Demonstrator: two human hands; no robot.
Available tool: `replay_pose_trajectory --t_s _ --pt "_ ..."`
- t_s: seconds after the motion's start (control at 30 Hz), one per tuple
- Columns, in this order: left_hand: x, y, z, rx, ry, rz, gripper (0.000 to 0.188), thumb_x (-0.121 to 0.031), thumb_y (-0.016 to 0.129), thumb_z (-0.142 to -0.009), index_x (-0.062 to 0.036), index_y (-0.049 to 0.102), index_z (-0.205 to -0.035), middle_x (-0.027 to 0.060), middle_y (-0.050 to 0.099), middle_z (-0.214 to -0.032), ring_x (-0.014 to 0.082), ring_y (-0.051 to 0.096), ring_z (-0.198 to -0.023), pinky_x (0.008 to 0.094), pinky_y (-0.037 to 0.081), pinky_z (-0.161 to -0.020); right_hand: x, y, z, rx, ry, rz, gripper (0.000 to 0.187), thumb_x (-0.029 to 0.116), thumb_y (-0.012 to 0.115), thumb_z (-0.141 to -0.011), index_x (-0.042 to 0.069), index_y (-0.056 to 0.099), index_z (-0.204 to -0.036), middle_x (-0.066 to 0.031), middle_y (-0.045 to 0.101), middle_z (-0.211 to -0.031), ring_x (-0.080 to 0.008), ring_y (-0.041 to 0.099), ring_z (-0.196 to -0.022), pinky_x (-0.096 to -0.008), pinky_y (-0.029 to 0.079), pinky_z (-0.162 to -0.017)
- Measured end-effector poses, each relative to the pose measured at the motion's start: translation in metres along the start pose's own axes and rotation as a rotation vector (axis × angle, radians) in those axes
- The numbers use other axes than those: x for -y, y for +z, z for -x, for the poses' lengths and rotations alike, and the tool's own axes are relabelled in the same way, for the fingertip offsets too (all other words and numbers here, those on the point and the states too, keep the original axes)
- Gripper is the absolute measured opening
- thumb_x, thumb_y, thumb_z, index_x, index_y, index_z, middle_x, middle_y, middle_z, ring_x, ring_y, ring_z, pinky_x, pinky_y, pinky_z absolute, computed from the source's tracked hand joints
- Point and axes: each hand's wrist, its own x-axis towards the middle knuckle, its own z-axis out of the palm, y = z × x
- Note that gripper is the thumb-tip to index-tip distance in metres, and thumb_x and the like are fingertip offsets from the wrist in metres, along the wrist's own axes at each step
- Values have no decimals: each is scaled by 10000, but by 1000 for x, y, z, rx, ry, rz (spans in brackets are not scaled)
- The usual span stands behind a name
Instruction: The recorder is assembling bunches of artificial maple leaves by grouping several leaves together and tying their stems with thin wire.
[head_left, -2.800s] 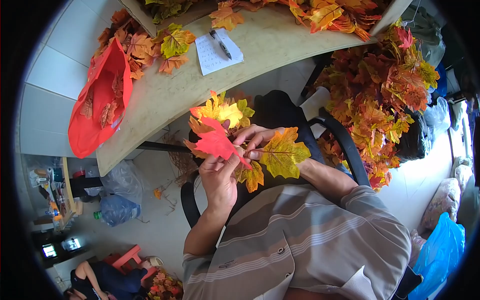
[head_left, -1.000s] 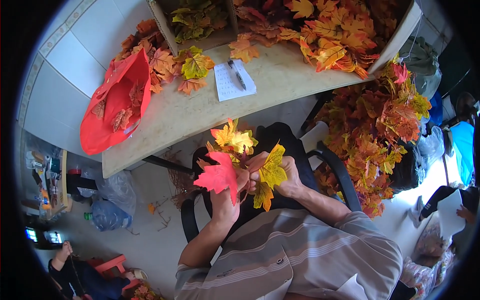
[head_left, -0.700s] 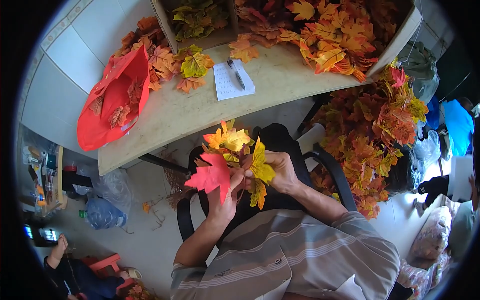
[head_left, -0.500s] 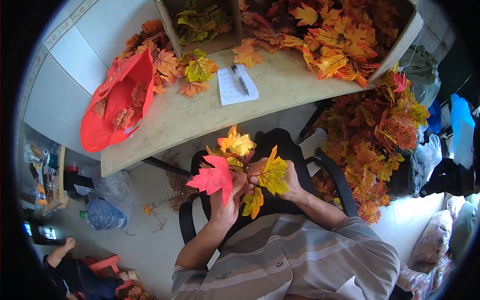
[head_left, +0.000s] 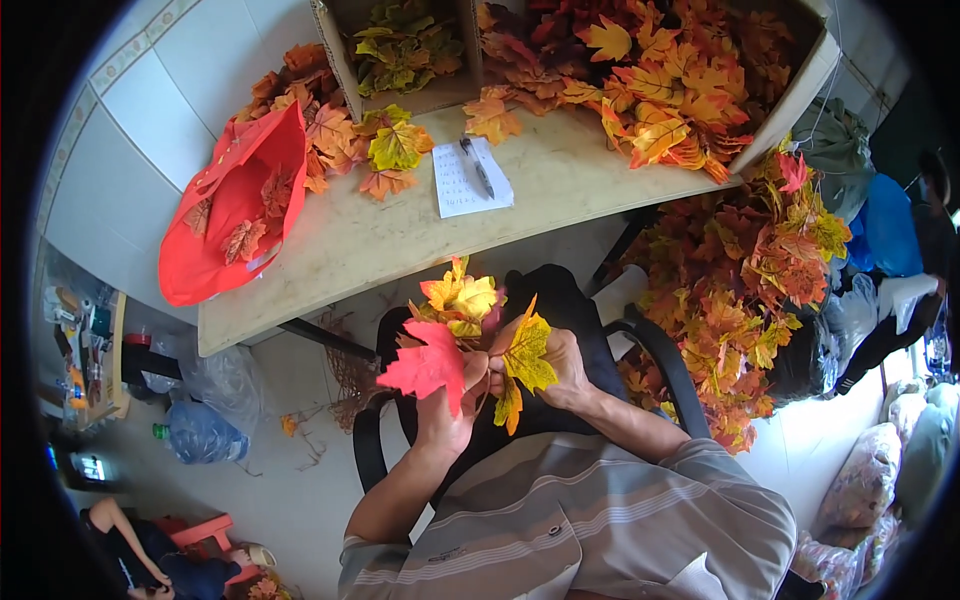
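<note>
Over my lap, my left hand (head_left: 448, 418) is closed around the lower part of a bunch of artificial maple leaves. A large pinkish-red leaf (head_left: 428, 366) spreads over its fingers, and yellow-orange leaves (head_left: 465, 297) stand above it. My right hand (head_left: 568, 370) meets the left at the fingertips, pinching in beside a yellow-green maple leaf (head_left: 530, 356) that partly covers its fingers. Another yellow leaf (head_left: 508, 408) hangs just below. Whatever stem lies between the fingertips is too small to make out.
Ahead is a table (head_left: 350, 245) with a red bag (head_left: 225, 215), paper (head_left: 458, 190), a pen (head_left: 478, 167) and cardboard boxes of leaves (head_left: 665, 75). A big leaf heap (head_left: 715, 300) stands right of the chair (head_left: 665, 365). A water jug (head_left: 205, 432) lies left; people are at both sides.
The yellow-green leaf and my right hand have shifted slightly left, and the lower leaf has turned narrower to view. At lower left a person's arm has dropped; at right another person has moved.
</note>
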Motion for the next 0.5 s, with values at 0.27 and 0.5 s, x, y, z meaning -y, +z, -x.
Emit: replay_pose_trajectory --t_s 0.27,0.5 --pt "0 -19 -8 14 -168 57 127 -134 665 -843 -42 617 -916 52 628 -816 157 614 -705 287 502 -637 3 -19 -16 180 46 211 128 -10 638 -813 -30 635 -939 -27 634 -837 -71 579 -734 -232 480 -648" --pt "-1 -17 -12 7 -203 -41 148 -170 669 -843 -45 623 -908 37 651 -842 141 616 -683 273 488 -584 1 -17 -8 190 141 -17 131 86 669 -850 -11 612 -918 -16 639 -819 -67 577 -741 -246 485 -667"
